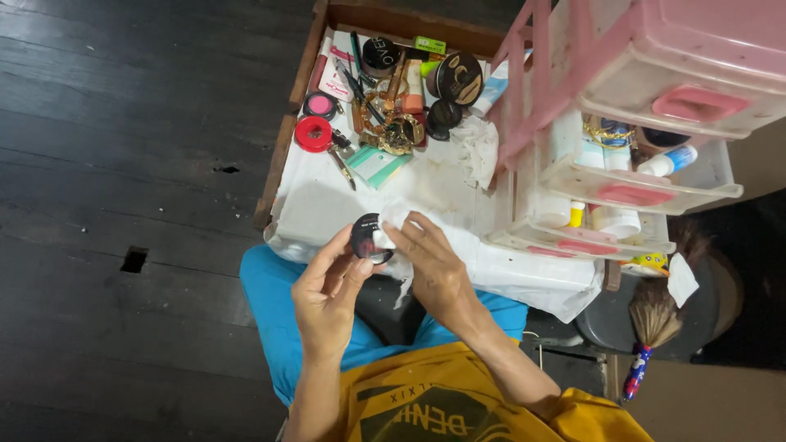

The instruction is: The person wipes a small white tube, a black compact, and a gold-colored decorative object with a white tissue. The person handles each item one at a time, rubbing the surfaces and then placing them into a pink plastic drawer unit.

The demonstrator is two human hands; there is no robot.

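Observation:
My left hand [327, 290] holds a small round black compact [366, 238] with a reddish inside, pinched between thumb and fingers above my lap. My right hand [430, 262] presses a white tissue [393, 216] against the compact's upper right side. Both hands hover over the near edge of a wooden tray [282, 151] lined with white paper. I sit in blue trousers and a yellow shirt.
At the tray's far end lie several cosmetics: a red round lid [313, 133], a pink blush pot [319, 105], black round jars [458, 78], tubes, a crumpled tissue [476, 147]. A pink plastic drawer unit [622, 123] with bottles stands right. A small brush [651, 327] lies lower right. Dark plank floor [123, 164] left.

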